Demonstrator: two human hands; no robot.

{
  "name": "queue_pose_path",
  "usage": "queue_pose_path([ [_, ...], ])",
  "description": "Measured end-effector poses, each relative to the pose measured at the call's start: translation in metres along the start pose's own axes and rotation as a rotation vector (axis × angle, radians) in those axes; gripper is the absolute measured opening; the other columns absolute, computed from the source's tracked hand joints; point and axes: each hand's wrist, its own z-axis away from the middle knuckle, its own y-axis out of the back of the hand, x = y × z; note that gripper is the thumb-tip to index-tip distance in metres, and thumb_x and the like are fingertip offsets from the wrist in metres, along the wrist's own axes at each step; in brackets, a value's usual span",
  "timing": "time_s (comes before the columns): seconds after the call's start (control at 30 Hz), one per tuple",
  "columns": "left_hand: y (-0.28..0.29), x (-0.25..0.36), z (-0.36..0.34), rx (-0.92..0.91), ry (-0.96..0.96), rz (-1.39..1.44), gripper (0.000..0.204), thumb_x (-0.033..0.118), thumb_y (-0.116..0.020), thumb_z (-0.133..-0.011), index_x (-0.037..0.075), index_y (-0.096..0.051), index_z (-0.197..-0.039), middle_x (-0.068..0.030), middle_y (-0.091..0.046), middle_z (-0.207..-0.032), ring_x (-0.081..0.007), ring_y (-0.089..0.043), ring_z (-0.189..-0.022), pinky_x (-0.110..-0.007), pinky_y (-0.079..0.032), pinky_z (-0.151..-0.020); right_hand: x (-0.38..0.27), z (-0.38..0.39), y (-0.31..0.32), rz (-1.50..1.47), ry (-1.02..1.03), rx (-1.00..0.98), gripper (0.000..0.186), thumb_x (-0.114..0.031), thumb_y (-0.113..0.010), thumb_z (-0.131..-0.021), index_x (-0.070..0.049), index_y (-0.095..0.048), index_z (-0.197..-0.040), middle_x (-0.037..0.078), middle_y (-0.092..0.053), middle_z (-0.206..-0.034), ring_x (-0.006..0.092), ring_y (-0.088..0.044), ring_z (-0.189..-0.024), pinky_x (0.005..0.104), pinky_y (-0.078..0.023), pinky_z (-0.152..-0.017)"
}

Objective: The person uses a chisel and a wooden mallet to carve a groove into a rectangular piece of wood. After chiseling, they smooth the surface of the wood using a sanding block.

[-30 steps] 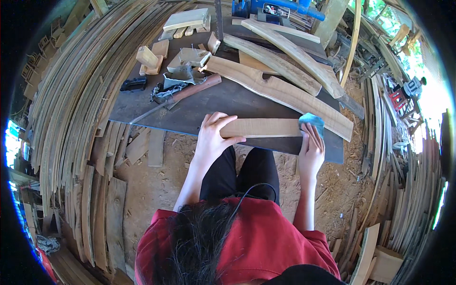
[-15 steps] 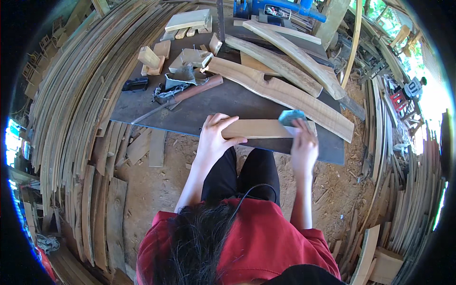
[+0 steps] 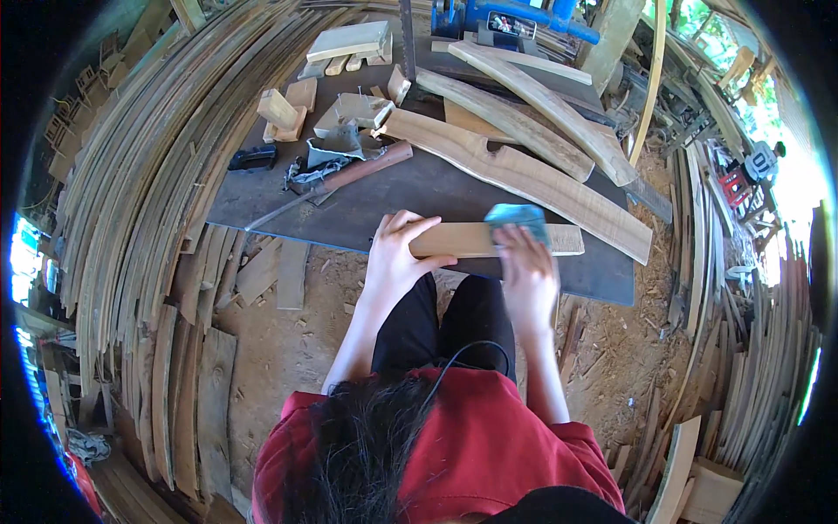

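Note:
A short, pale wooden board (image 3: 463, 238) lies along the near edge of the dark tabletop (image 3: 349, 210). My left hand (image 3: 397, 253) grips its left end, thumb on the near side and fingers curled over the far side. On the board's right half, a blue-green piece of sandpaper (image 3: 517, 215) is pressed under my right hand (image 3: 527, 271). The fingers of that hand lie over the sandpaper and are slightly blurred. Just beyond the board stretches a long curved plank (image 3: 532, 179) with a notch in its far edge.
A long wooden-handled tool (image 3: 367, 168), crumpled grey sheet scraps (image 3: 332, 150), a black object (image 3: 253, 157) and wood blocks (image 3: 278, 112) occupy the table's left side. Planks (image 3: 506, 122) lie across its far right. Stacked timber (image 3: 131, 201) flanks the left; a blue machine (image 3: 524, 17) stands behind.
My right hand has slid left along the board with the sandpaper, uncovering the board's right end. My left hand keeps its hold on the left end.

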Motion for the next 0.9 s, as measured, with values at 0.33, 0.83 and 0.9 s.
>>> queue_pose_path([
  [0.33,-0.004,-0.001,0.000,0.017,-0.013,0.000,0.058,0.030,-0.087,-0.057,0.008,-0.070,-0.108,-0.0075,-0.064,-0.097,-0.0275,-0.058,-0.094,-0.039,-0.047,-0.085,-0.014,0.004,-0.015,-0.007,-0.002,0.032,0.025,-0.017,-0.055,-0.094,-0.014,-0.068,-0.115,0.007,-0.065,-0.121,0.0242,-0.059,-0.117,0.0418,-0.042,-0.100],
  [0.83,-0.002,-0.002,-0.001,0.005,-0.010,0.021,0.059,0.031,-0.087,-0.056,0.010,-0.070,-0.109,-0.0055,-0.064,-0.096,-0.0264,-0.057,-0.091,-0.039,-0.045,-0.084,0.013,0.005,0.000,0.034,-0.099,0.026,0.025,-0.013,-0.052,-0.095,-0.011,-0.069,-0.112,0.009,-0.065,-0.121,0.0248,-0.059,-0.117,0.0423,-0.043,-0.101],
  [0.9,-0.002,-0.001,-0.002,-0.007,-0.013,0.015,0.059,0.031,-0.087,-0.056,0.010,-0.070,-0.109,-0.0054,-0.064,-0.096,-0.0263,-0.057,-0.091,-0.038,-0.046,-0.083,-0.011,0.002,-0.012,-0.074,-0.019,0.008,0.023,-0.014,-0.054,-0.094,-0.011,-0.069,-0.111,0.008,-0.066,-0.119,0.0241,-0.060,-0.115,0.0419,-0.044,-0.099],
])
